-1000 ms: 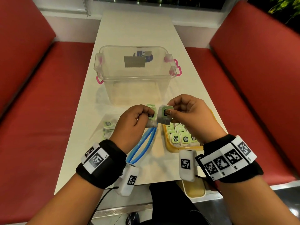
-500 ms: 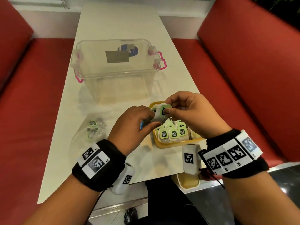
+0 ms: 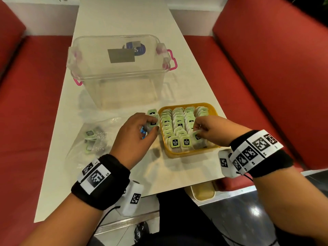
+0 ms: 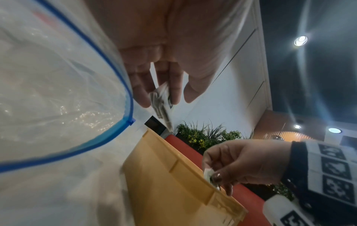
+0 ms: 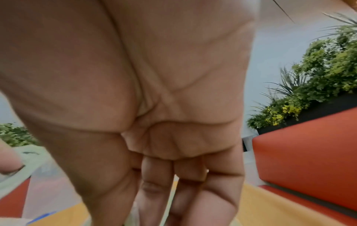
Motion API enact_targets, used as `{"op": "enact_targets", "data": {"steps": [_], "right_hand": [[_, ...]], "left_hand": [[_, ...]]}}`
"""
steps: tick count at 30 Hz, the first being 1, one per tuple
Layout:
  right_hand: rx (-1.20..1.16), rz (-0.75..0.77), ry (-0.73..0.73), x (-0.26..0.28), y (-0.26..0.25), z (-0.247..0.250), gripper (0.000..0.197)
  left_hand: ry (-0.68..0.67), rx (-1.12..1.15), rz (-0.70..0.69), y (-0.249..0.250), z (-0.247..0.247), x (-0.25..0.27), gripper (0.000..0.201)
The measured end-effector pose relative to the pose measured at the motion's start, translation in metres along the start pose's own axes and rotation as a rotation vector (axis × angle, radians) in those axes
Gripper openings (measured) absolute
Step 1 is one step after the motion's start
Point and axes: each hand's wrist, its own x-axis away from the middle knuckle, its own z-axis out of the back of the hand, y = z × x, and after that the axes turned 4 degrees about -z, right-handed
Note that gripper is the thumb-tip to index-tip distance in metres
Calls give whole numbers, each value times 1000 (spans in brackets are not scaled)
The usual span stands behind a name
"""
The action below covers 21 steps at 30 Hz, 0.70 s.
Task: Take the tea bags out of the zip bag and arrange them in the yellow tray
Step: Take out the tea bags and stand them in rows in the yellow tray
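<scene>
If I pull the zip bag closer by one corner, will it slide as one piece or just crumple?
The zip bag looks like thin, wrinkled film lying slack on the table, so it would probably crumple first. Few tea bags remain inside, so it is likely light and they may shift.

Your long white table and what sits on it

You have a clear plastic storage box with pink latches at its middle, a clear zip bag with a blue seal nearer you on the left, and a yellow plastic tray beside the bag, near the right edge.
</scene>
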Motion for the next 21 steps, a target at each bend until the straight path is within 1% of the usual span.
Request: {"op": "enact_targets", "data": {"steps": [4,7,9,12,14,16,19,21], "right_hand": [[11,-27,-37,-5,11,-7,14],[3,-49,-46,-6,12,-12,11],[-5,-56,-9,-6,12,-13,8],[-10,-77,44,-6,13,-13,9],[-8,-99,54,-6,12,-12,11],[13,-116,60,-6,11,-12,12],[11,-109,152,0,7,-6,14],[-63,-59,226,7,-1,3,15]], "left_hand": [[16,46,19,0,-1,0,14],[19,50,23,1,-1,-1,14],[18,48,24,3,-2,-1,14],[23,73,28,5,-3,-2,18],[16,43,10,5,-5,-3,25],[6,69,30,6,-6,-2,26],[-13,137,76,8,-7,-2,24],[-26,156,90,10,-7,-2,26]]}}
